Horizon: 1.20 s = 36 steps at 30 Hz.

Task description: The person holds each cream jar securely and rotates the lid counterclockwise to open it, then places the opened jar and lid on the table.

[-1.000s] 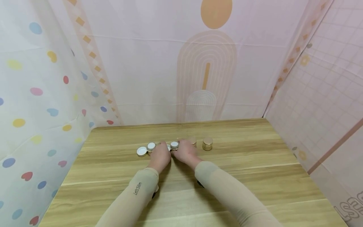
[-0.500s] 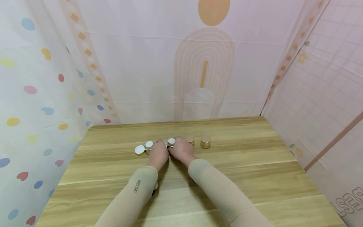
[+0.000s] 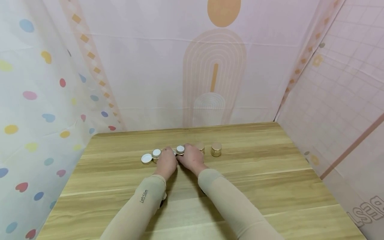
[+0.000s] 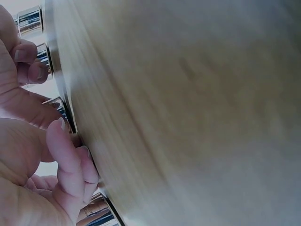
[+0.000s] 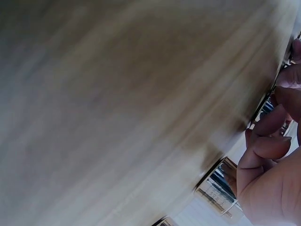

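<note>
My left hand [image 3: 166, 162] is low over the table, its curled fingers at a lid [image 3: 174, 152] with a white inside, mostly hidden behind the hand. Close beside it, my right hand [image 3: 192, 158] holds a small jar [image 3: 180, 150] with a white disc on top by its side. In the left wrist view, the thumb and fingertips of both hands nearly meet at the tabletop around a shiny gold jar wall [image 4: 60, 109]. To the left of my left hand stand another white-topped jar [image 3: 156, 153] and a lid [image 3: 146, 158] lying white side up.
Right of my right hand are two gold-capped jars, one [image 3: 201, 147] partly hidden behind the hand and one [image 3: 216, 149] fully visible. All sit in a row on the wood-grain table [image 3: 255, 186]. Patterned cloth [image 3: 144, 83] hangs behind and at both sides.
The head view has shifted slightly, so the whole scene sits a bit further left and higher. Both hands keep nearly the same place among the jars.
</note>
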{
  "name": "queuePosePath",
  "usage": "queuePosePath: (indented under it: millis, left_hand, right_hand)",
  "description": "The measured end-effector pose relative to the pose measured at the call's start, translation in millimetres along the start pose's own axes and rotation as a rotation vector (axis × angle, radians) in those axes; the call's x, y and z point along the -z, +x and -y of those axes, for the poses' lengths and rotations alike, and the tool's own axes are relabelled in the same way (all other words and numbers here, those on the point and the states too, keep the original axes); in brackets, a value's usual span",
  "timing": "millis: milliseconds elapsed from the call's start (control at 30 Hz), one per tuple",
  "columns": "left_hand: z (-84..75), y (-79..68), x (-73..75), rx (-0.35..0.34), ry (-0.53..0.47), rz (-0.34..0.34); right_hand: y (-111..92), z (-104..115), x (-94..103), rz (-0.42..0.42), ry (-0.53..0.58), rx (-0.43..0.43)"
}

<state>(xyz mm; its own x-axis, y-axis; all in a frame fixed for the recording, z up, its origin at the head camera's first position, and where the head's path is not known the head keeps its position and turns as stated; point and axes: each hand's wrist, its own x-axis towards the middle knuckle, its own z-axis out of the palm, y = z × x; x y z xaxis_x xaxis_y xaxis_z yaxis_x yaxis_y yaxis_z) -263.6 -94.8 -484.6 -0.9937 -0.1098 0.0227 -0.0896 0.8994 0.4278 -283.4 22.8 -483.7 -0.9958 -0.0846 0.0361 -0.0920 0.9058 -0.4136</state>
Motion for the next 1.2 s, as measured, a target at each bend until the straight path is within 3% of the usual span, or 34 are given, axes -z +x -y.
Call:
queuePosePath:
  millis: [767, 1200]
  left_hand:
    - [-2.6, -2.8, 0.4, -0.029, -0.009, 0.028]
    - [-1.1, -12.5, 0.9, -0.109, -0.029, -0.062]
  right_hand:
    - [1, -8, -0.7, 0.008, 0.02, -0.009]
    - [-13, -13, 15.5, 0.035, 0.076, 0.105]
